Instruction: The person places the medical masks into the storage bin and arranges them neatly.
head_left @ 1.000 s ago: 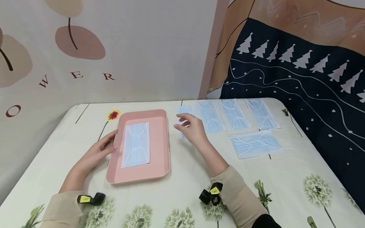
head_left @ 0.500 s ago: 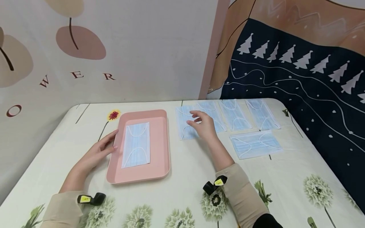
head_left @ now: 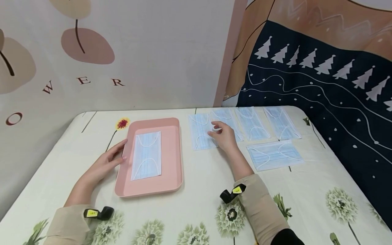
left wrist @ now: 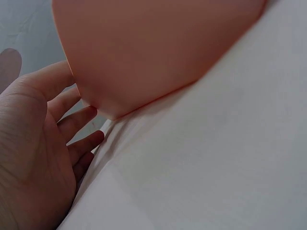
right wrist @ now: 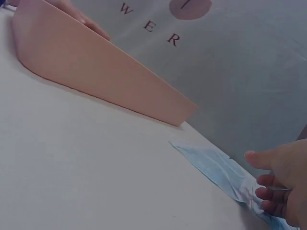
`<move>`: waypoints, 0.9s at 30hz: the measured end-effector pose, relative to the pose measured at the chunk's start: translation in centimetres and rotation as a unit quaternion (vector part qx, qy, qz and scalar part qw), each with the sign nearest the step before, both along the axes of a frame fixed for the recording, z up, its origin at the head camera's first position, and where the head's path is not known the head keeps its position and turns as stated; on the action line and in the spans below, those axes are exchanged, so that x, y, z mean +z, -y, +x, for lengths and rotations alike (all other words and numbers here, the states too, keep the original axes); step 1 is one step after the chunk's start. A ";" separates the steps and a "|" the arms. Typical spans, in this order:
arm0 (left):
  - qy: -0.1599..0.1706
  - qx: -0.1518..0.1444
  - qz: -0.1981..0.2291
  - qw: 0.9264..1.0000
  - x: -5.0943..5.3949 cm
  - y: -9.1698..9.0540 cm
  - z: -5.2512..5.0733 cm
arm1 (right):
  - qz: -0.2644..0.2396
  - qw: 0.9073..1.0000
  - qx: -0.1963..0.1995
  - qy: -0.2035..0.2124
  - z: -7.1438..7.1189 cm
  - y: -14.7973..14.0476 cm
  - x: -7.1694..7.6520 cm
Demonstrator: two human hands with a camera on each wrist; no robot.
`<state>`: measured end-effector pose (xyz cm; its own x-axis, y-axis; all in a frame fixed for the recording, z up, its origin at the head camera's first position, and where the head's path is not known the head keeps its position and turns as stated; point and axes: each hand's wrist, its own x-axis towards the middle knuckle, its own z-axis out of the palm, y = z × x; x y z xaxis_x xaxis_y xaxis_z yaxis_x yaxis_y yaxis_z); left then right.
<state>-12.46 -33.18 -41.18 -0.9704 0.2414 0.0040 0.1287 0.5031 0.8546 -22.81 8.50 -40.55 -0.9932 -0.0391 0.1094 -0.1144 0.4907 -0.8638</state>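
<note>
On the table lies a pink tray (head_left: 170,160) with one blue face mask (head_left: 146,154) flat inside it. My left hand (head_left: 104,165) rests against the tray's left rim; in the left wrist view its fingers (left wrist: 79,120) are spread loosely by the tray wall. Just right of the tray is another face mask (head_left: 199,127) with white ear loops. My right hand (head_left: 226,136) hovers over that mask's right edge and partly hides the neighbouring mask (head_left: 222,114). Its thumb and fingers are apart and loosely bent, with nothing seen between them in the right wrist view.
Farther right along the back edge lie two more masks, one (head_left: 251,123) beside the other (head_left: 281,122). A sideways mask (head_left: 274,155) lies in front of them. The flowered tablecloth (head_left: 159,214) covers the table, and a printed wall cloth (head_left: 165,58) hangs behind.
My right hand has moved right, away from the tray and across the leftmost loose mask, uncovering it. The left hand, the tray and the masks have stayed put.
</note>
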 end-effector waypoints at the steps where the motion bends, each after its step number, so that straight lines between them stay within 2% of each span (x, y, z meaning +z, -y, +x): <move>1: 0.000 0.000 0.000 1.000 0.0 0.0 0.0 | 0.005 1.000 0.000 0.001 0.0 -0.1 -0.1; 12: 0.007 0.004 -0.001 1.000 0.1 -0.1 0.0 | 0.070 0.998 -0.001 0.001 -0.5 0.1 -1.1; 19: 0.012 0.008 -0.002 1.000 0.2 -0.1 0.1 | 0.110 0.994 -0.003 0.009 -0.8 0.6 -0.9; 27: 0.014 0.008 -0.002 1.000 0.3 -0.2 0.1 | 0.123 0.992 -0.013 0.034 -0.9 0.8 -0.6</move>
